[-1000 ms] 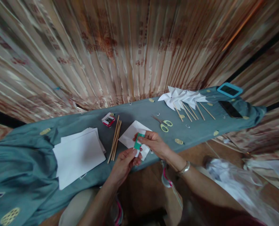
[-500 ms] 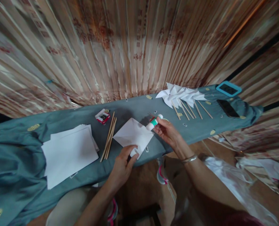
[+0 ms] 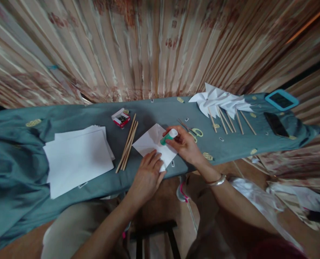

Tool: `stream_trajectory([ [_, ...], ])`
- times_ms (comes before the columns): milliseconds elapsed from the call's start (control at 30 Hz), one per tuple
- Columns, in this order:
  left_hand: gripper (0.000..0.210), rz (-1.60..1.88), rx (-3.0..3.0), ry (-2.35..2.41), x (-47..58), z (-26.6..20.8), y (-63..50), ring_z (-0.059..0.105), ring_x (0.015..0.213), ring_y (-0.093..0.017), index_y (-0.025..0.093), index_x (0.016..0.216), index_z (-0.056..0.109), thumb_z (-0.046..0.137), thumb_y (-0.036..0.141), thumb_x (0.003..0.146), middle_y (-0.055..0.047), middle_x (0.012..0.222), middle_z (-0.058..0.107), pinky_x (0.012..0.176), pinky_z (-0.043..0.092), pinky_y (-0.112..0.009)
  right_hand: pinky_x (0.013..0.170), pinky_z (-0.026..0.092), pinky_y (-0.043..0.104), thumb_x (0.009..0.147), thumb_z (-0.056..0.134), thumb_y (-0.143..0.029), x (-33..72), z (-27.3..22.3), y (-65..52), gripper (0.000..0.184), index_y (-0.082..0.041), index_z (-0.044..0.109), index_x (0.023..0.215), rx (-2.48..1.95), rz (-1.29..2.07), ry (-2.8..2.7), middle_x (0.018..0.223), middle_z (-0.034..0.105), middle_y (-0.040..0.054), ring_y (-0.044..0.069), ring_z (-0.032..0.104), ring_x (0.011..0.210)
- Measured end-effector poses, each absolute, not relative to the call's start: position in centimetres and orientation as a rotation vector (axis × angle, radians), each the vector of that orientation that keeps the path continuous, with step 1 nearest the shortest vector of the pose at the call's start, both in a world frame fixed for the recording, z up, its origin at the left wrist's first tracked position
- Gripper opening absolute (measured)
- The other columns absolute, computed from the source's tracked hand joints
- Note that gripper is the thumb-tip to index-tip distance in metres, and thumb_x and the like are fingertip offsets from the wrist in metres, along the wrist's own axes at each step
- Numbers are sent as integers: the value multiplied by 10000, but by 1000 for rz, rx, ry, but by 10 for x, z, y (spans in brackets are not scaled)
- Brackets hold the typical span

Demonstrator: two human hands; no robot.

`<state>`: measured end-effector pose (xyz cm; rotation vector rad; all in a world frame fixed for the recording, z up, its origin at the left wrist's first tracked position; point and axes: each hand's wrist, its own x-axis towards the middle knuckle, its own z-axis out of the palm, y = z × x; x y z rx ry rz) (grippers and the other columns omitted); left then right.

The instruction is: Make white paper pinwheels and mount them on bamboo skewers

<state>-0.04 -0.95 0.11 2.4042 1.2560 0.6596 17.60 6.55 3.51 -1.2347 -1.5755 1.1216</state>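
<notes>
Change: right hand [image 3: 184,143], gripping glue stick [image 3: 169,136], now brings it over the paper square [image 3: 145,140] | Left hand [image 3: 148,176]: fingers on paper; anything gripped beneath, cannot tell | Place: worktop [image 3: 165,111], near front edge | Meaning: gluing seems under way

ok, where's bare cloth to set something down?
Two flat patches: behind the square paper, between red box and scissors; and in front of the pinwheels, from scissors toward the phone. Cloth left of the paper stack is bare but rumpled. Crowded: front middle, where left hand, right hand and glue stick gather at the square paper, wooden sticks close left.
</notes>
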Motion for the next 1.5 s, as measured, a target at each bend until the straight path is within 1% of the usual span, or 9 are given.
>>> stream_trajectory([
  [167, 228, 678, 2372, 1230, -1, -4, -9, 440, 1320, -309, 170, 1097, 586, 563, 178, 871, -140, 1294, 585, 1065, 408, -544, 865, 519, 348, 814, 674, -379, 178, 32, 65, 340, -226, 543, 1087, -1219, 1073, -1690, 1033, 678, 47, 176, 648, 898],
  [367, 220, 686, 2377, 1200, -3, -5, -9, 431, 1319, -327, 116, 1085, 579, 556, 180, 875, -170, 1294, 580, 1060, 414, -524, 891, 523, 362, 821, 673, -369, 176, 31, 64, 337, -226, 534, 1093, -1198, 1066, -1701, 1046, 667, 51, 183, 651, 938],
  [667, 213, 690, 2381, 1207, -1, -5, -9, 433, 1313, -328, 126, 1074, 580, 573, 186, 869, -156, 1275, 584, 1060, 406, -524, 916, 522, 369, 838, 645, -295, 174, 28, 63, 321, -228, 529, 1130, -1233, 1024, -1781, 1080, 668, 52, 186, 656, 960],
  [867, 208, 719, 2390, 1214, -1, -4, -9, 449, 1297, -327, 122, 1072, 581, 562, 191, 876, -174, 1290, 573, 1039, 430, -537, 874, 534, 392, 849, 615, -294, 170, 39, 58, 303, -209, 551, 1133, -1359, 767, -1974, 1055, 678, 59, 218, 666, 929],
  [967, 176, 735, 2379, 1259, -2, 0, -9, 468, 1280, -321, 116, 1029, 591, 570, 197, 874, -187, 1331, 545, 1047, 430, -517, 899, 522, 409, 836, 627, -280, 169, 48, 56, 344, -202, 559, 1164, -1370, 576, -2060, 1115, 671, 75, 241, 648, 992],
  [1100, 139, 698, 2367, 1304, -4, 6, -4, 400, 1352, -321, 118, 968, 604, 560, 223, 886, -197, 1359, 532, 1098, 362, -531, 966, 502, 415, 876, 572, -234, 172, 54, 54, 407, -207, 517, 1279, -1271, 452, -2181, 1232, 640, 88, 239, 612, 1106],
  [1233, 143, 605, 2357, 1348, -6, 8, 2, 314, 1414, -317, 127, 967, 612, 553, 236, 896, -184, 1401, 511, 1148, 251, -564, 1005, 500, 412, 923, 490, -200, 176, 56, 50, 377, -202, 529, 1298, -1172, 406, -2286, 1295, 615, 91, 228, 569, 1208],
  [1400, 187, 544, 2358, 1364, -7, 8, 5, 351, 1393, -327, 124, 1003, 618, 533, 261, 908, -181, 1379, 537, 1149, 237, -572, 1093, 435, 429, 936, 421, -137, 179, 61, 49, 408, -147, 508, 1335, -1137, 335, -2397, 1361, 569, 125, 219, 501, 1301],
  [1500, 189, 550, 2362, 1373, -7, 8, 4, 355, 1393, -321, 132, 1016, 618, 533, 262, 908, -179, 1382, 535, 1148, 236, -577, 1076, 452, 424, 930, 399, -109, 176, 65, 50, 412, -115, 516, 1326, -1156, 318, -2445, 1341, 580, 151, 221, 526, 1276],
])
